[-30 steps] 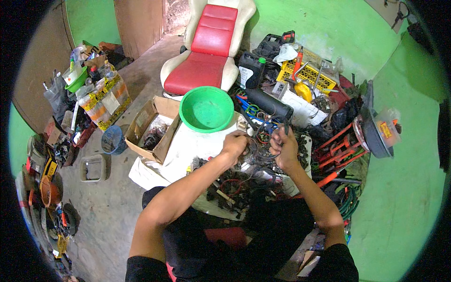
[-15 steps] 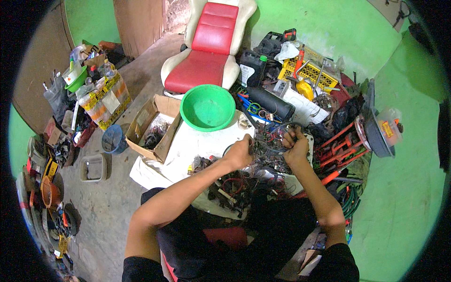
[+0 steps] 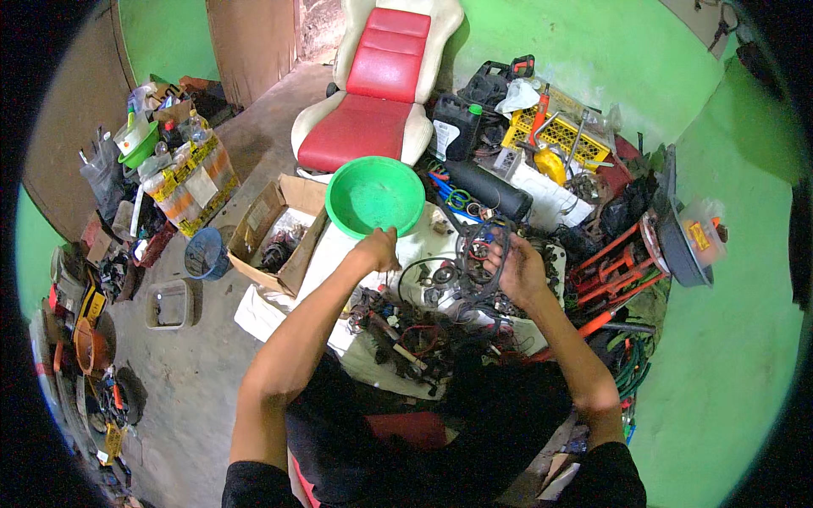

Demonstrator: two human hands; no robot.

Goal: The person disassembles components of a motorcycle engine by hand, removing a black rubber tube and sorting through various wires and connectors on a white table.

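My right hand (image 3: 520,271) is raised over the right part of the white work surface, its fingers closed around a looped black wiring harness (image 3: 471,264). One loop of the harness trails left over the surface. Just in front of the green basin (image 3: 374,162) is my left hand (image 3: 378,251), fingers curled together. Something small and dark shows beneath those fingers, too unclear to name. Below both hands lies a tangled heap of wires and small parts (image 3: 413,340). The basin's visible inside is plain green.
Left of the basin stands an open cardboard box (image 3: 246,239) with parts inside. A red and white seat (image 3: 366,127) is behind it. Cluttered tools, a black jerrycan (image 3: 454,127) and a yellow crate (image 3: 566,135) crowd the right wall. An orange metal frame (image 3: 610,262) stands at right.
My left hand has moved left and away from the wire bundle, to the basin's front rim. My right hand has turned and come slightly nearer, lifting the harness off the heap.
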